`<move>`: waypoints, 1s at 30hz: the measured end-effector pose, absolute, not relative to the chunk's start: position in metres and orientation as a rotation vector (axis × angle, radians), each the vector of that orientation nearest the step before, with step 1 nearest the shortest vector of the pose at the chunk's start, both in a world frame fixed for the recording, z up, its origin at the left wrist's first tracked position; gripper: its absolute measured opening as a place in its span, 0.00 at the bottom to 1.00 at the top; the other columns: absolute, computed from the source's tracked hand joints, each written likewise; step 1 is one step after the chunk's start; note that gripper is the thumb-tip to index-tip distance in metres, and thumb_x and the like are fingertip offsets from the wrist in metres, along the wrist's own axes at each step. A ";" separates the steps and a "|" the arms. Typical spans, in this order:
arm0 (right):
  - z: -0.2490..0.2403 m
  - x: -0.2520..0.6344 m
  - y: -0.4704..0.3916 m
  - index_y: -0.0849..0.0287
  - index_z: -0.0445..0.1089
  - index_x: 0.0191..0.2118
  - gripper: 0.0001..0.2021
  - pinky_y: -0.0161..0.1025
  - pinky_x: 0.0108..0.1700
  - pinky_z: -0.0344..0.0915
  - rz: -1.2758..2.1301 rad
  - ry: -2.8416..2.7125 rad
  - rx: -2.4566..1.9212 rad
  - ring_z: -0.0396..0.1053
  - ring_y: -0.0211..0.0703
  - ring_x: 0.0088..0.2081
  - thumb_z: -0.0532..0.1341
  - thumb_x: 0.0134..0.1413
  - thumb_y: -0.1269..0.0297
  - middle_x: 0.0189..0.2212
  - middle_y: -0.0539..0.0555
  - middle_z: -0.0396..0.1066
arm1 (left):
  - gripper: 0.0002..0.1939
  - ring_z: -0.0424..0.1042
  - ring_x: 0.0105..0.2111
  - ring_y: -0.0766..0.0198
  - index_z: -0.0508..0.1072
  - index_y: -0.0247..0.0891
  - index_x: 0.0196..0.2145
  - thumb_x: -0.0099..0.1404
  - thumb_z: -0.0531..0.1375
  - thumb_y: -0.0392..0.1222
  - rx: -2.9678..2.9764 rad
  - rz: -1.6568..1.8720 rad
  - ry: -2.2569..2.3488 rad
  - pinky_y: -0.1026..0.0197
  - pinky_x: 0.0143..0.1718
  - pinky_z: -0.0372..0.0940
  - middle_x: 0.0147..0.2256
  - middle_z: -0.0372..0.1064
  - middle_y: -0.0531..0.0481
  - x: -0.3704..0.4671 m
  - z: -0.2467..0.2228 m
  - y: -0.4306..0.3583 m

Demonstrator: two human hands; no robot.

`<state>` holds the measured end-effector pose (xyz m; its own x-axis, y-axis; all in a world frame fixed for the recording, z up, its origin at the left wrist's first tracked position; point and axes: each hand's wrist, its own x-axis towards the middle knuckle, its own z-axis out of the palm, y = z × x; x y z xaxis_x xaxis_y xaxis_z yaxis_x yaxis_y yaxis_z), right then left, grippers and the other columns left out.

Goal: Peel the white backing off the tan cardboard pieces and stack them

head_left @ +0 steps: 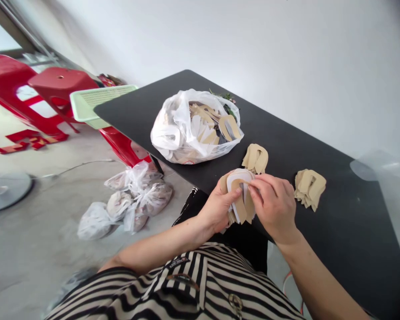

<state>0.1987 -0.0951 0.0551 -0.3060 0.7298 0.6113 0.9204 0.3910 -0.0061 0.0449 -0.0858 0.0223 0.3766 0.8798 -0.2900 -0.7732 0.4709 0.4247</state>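
My left hand [216, 206] is closed around a stack of U-shaped cut pieces [240, 209], tan and white, held at the table's front edge. They look like shoe-upper pieces, though the material is hard to tell. With fingers and thumb together, my right hand [275, 202] pinches the top edge of the uppermost tan piece. Just beyond my hands lies a small pile of tan pieces [255, 158]. Another tan pile [310, 188] rests to the right of my right hand. A white plastic bag [173, 138] stands open behind, full of similar tan and white pieces.
The black table [286, 133] runs along a white wall. At its left end sits a pale green basket [83, 104], beside red stools [63, 82]. Several tied plastic bags [150, 195] lie on the floor at left, near a round grey base [6, 191] with a cable.
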 end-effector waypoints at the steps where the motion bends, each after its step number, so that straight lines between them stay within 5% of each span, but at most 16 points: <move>1: 0.056 0.200 -0.094 0.56 0.74 0.43 0.03 0.47 0.48 0.66 -0.375 -2.106 -1.404 0.73 0.49 0.43 0.64 0.64 0.68 0.44 0.56 0.79 | 0.37 0.77 0.44 0.57 0.69 0.41 0.60 0.55 0.74 0.37 0.233 1.064 0.527 0.54 0.52 0.69 0.47 0.77 0.46 0.044 0.023 -0.085; 7: 0.074 0.230 -0.070 0.53 0.74 0.41 0.08 0.39 0.36 0.68 0.554 -1.662 -1.528 0.72 0.42 0.33 0.65 0.63 0.55 0.33 0.50 0.76 | 0.29 0.79 0.42 0.54 0.71 0.40 0.57 0.59 0.72 0.40 0.177 0.974 0.557 0.53 0.47 0.73 0.45 0.78 0.44 0.037 0.028 -0.079; 12: 0.073 0.270 -0.009 0.54 0.74 0.39 0.13 0.39 0.36 0.68 0.690 -1.353 -1.534 0.69 0.40 0.32 0.69 0.55 0.52 0.30 0.50 0.73 | 0.27 0.80 0.40 0.56 0.72 0.40 0.54 0.58 0.72 0.37 0.087 0.991 0.635 0.53 0.46 0.74 0.42 0.79 0.46 0.035 0.027 -0.071; 20: 0.027 0.296 0.064 0.58 0.74 0.37 0.12 0.49 0.44 0.69 0.515 -1.441 -1.775 0.70 0.45 0.34 0.67 0.51 0.56 0.35 0.56 0.74 | 0.28 0.79 0.40 0.57 0.74 0.41 0.52 0.55 0.74 0.37 0.093 1.019 0.659 0.54 0.48 0.73 0.43 0.79 0.47 0.036 0.027 -0.063; 24: 0.049 0.271 0.022 0.56 0.76 0.48 0.12 0.48 0.46 0.69 0.085 -1.795 -1.648 0.71 0.43 0.35 0.63 0.60 0.60 0.46 0.58 0.72 | 0.34 0.79 0.42 0.58 0.71 0.44 0.58 0.55 0.74 0.37 0.138 1.020 0.628 0.53 0.49 0.72 0.44 0.78 0.48 0.039 0.025 -0.062; 30: 0.075 0.214 -0.060 0.57 0.74 0.55 0.14 0.46 0.53 0.69 -0.227 -2.239 -1.267 0.71 0.50 0.48 0.62 0.65 0.67 0.48 0.59 0.74 | 0.34 0.78 0.41 0.59 0.71 0.42 0.60 0.56 0.74 0.40 0.236 1.008 0.558 0.54 0.50 0.70 0.45 0.78 0.46 0.047 0.024 -0.068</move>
<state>0.2143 -0.0604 0.0747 -0.4031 0.7390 0.5398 0.8324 0.5412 -0.1193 0.0467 -0.0684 0.0239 0.4092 0.8499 -0.3321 -0.7326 0.5230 0.4357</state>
